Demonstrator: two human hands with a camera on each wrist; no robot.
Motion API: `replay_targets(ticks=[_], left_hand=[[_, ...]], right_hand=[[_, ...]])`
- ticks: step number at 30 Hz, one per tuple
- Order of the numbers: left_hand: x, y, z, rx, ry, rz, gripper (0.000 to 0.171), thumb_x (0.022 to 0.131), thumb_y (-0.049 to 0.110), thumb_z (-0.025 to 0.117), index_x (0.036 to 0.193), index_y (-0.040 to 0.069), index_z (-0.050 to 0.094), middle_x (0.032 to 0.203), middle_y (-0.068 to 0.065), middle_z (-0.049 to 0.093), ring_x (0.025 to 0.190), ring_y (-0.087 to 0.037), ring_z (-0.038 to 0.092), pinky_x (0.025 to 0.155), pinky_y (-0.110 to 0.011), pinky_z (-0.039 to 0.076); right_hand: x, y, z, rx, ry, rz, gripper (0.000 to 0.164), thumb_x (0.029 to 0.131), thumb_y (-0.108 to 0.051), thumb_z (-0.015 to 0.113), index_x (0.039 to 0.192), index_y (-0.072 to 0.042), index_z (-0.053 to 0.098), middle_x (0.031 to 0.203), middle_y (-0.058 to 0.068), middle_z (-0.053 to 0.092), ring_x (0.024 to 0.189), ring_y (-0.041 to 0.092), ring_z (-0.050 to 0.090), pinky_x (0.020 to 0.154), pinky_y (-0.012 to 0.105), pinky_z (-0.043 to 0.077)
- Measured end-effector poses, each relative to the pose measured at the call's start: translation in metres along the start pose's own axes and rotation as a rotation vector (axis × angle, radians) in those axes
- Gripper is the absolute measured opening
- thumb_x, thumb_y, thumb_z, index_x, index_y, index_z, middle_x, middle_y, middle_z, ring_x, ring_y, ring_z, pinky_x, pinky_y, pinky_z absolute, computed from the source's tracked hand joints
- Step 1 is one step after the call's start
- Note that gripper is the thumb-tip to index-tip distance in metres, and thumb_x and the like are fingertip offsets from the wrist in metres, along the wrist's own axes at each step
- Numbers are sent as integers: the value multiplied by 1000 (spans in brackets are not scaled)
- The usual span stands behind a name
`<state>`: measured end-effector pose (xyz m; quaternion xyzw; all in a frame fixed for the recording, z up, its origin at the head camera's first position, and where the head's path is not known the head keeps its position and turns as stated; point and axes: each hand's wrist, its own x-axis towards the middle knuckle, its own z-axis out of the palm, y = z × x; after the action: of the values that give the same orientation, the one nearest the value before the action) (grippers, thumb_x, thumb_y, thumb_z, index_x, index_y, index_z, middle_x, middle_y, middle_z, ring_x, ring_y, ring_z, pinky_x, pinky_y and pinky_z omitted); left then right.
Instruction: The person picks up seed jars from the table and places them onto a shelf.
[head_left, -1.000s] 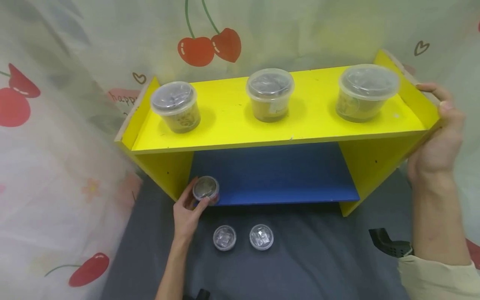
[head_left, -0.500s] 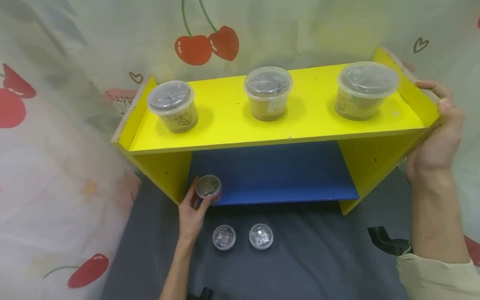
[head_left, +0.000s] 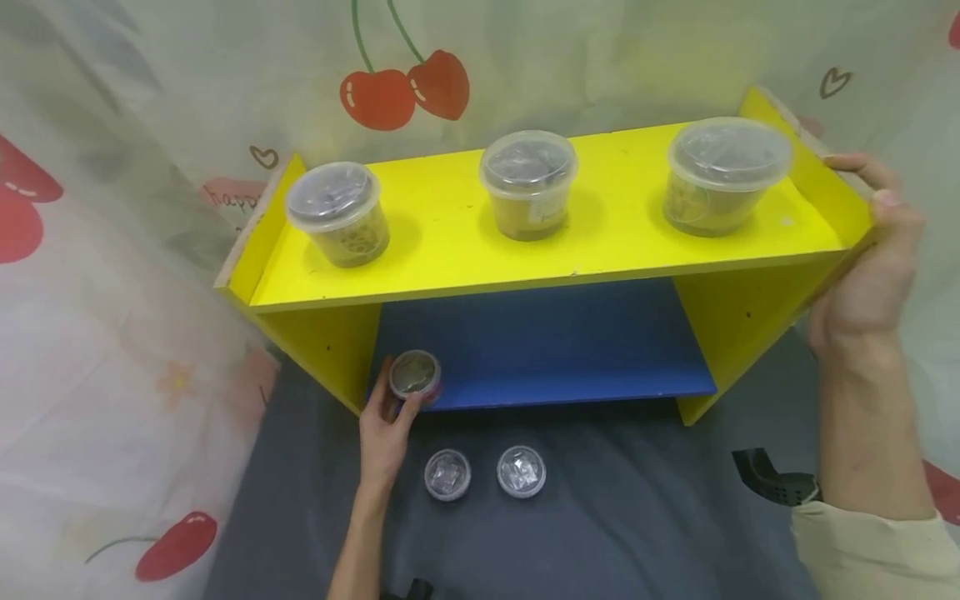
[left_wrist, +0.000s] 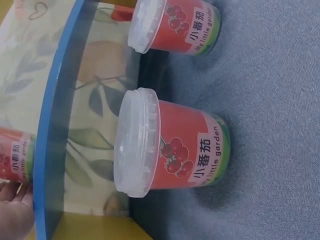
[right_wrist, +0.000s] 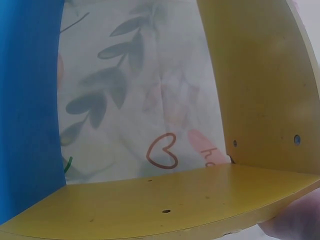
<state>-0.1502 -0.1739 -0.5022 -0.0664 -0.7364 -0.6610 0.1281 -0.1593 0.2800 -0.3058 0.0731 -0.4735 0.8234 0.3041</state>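
Observation:
My left hand (head_left: 384, 437) grips a small lidded plastic cup (head_left: 415, 377) at the left end of the lower blue shelf board (head_left: 555, 342), thumb in front and fingers along its left side. In the left wrist view this cup (left_wrist: 16, 155) shows a red label with tomatoes and stands on the blue board. My right hand (head_left: 866, 275) grips the upper edge of the right side panel of the yellow shelf unit (head_left: 465, 250). Two matching lidded cups, one on the left (head_left: 447, 475) and one on the right (head_left: 521, 472), stand on the grey cloth before the unit.
On the top yellow board stand three larger lidded tubs: left (head_left: 337, 212), middle (head_left: 529, 183) and right (head_left: 723, 175). A cherry-patterned curtain (head_left: 600, 67) hangs behind and to the left. Grey cloth (head_left: 637, 517) covers the surface in front.
My left hand and its cup have shifted slightly right along the blue board. My right hand keeps its hold on the side panel. The whole head view has drifted a little.

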Motion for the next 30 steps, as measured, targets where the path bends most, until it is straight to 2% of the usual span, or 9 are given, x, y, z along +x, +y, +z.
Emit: replay_targets(ticks=[5, 12, 17, 22, 30], left_hand=[[-5, 0, 0, -38, 52, -5, 64, 96, 0, 62, 153, 3, 33, 155, -16, 38, 142, -29, 36, 108, -20, 35], [-20, -2, -4, -135, 182, 40, 51, 95, 0, 64, 143, -3, 46, 144, -23, 49, 131, -26, 51, 105, -26, 42], [-32, -5, -7, -137, 238, 49, 42, 94, 0, 65, 134, -6, 54, 133, -27, 57, 121, -25, 59, 100, -27, 46], [-42, -9, -8, -148, 252, 44, 37, 93, -1, 66, 127, -12, 56, 120, -32, 61, 109, -25, 65, 93, -26, 51], [-54, -23, -13, -147, 192, 37, 34, 93, -4, 63, 125, -13, 55, 115, -33, 62, 105, -23, 68, 90, -27, 53]], right_hand=[[-1, 1, 1, -29, -2, 1, 44, 98, -24, 36, 132, -3, 51, 75, 8, 58, 57, 17, 57, 50, 22, 49], [1, -1, 3, -40, -17, -1, 44, 97, -25, 36, 133, -3, 50, 81, 11, 60, 60, 18, 59, 52, 23, 51], [1, 0, 1, -37, -8, -3, 44, 98, -24, 35, 132, -3, 51, 80, 10, 60, 60, 17, 59, 52, 23, 51], [0, 1, -1, -14, 8, -6, 43, 98, -24, 36, 131, -2, 52, 83, 11, 62, 61, 18, 60, 52, 23, 51], [1, 1, 2, -51, 23, -4, 44, 97, -25, 36, 131, -3, 54, 82, 10, 61, 60, 17, 59, 52, 23, 50]])
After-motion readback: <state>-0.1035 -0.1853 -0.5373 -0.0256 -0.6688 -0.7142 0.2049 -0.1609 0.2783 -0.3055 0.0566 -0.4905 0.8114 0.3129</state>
